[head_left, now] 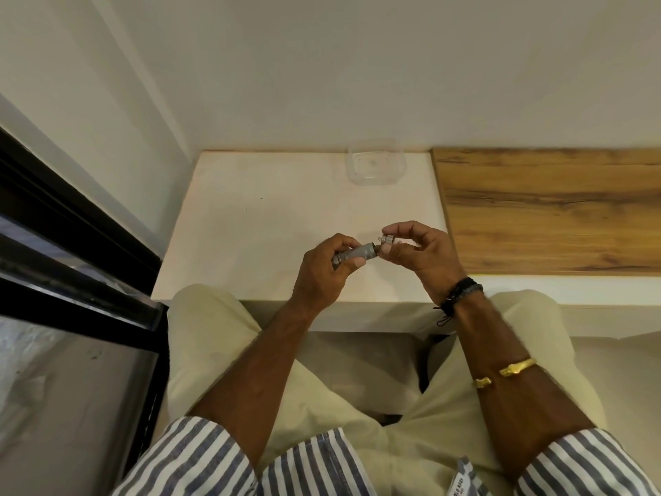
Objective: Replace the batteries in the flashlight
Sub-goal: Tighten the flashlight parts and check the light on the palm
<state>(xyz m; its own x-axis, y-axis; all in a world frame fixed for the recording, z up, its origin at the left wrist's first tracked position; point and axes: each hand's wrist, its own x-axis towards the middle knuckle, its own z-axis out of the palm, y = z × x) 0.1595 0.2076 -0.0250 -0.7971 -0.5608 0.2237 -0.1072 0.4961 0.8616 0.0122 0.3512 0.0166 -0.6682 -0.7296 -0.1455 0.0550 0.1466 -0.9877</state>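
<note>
- The flashlight [356,255] hangs in the air over the near part of the white tabletop [268,223]. Its cap [386,240] sits just beside the tube's open right end; I cannot tell whether the two touch.
- The step in hand looks to be working the cap at that end, though off or on is not clear. Either way, it goes best with the cap square to the tube's axis, turned by the fingertips alone while the tube is held steady. Tipping the open end slightly up would stop anything sliding out.
- The flashlight is a short grey metal tube with a rough, knurled grip, lying nearly level. The cap is small, round and silvery. No battery shows.
- The left hand [322,273] wraps the tube, fingers curled round it. The right hand [418,252] pinches the cap between thumb and fingertips.
- A clear container [373,162] stands at the tabletop's far edge, well apart from the hands.
- A wood panel [554,209] adjoins the tabletop on the right.
</note>
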